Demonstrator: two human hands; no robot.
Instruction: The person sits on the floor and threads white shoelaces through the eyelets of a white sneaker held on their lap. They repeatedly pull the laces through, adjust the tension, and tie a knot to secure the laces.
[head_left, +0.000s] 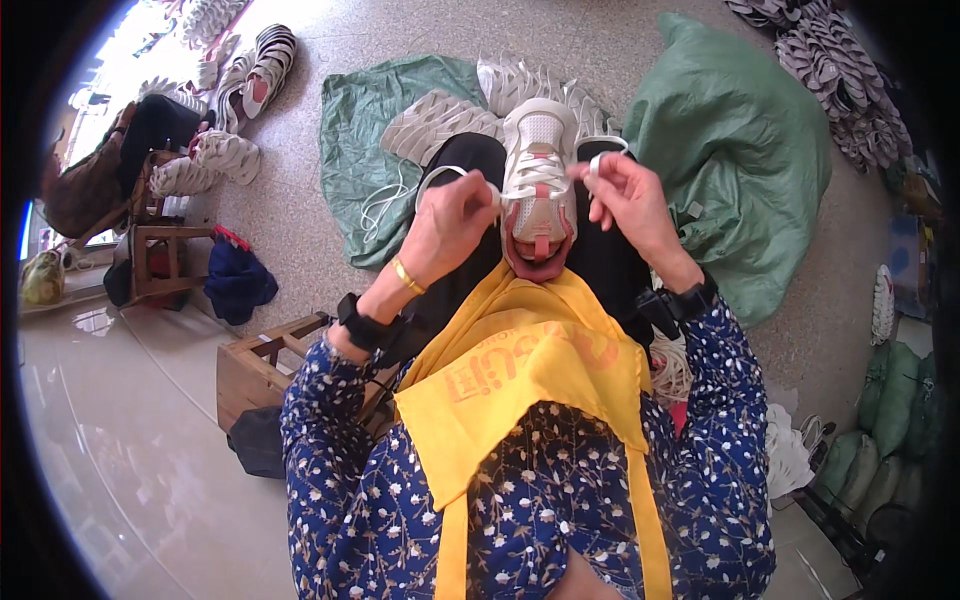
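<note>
A big green plastic sack (735, 150) is lying crumpled on the floor at about two o'clock, puffed up and creased. A second green sack (365, 150) is lying spread flat at about eleven o'clock, with grey shoe soles resting on it. Several smaller stuffed green bags (880, 450) are sitting stacked together near the rim at about four o'clock. No labels, signs or screens are showing clearly.

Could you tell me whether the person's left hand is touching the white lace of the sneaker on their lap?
Touching: the head view shows the left hand pinching the white lace at the sneaker.
</note>
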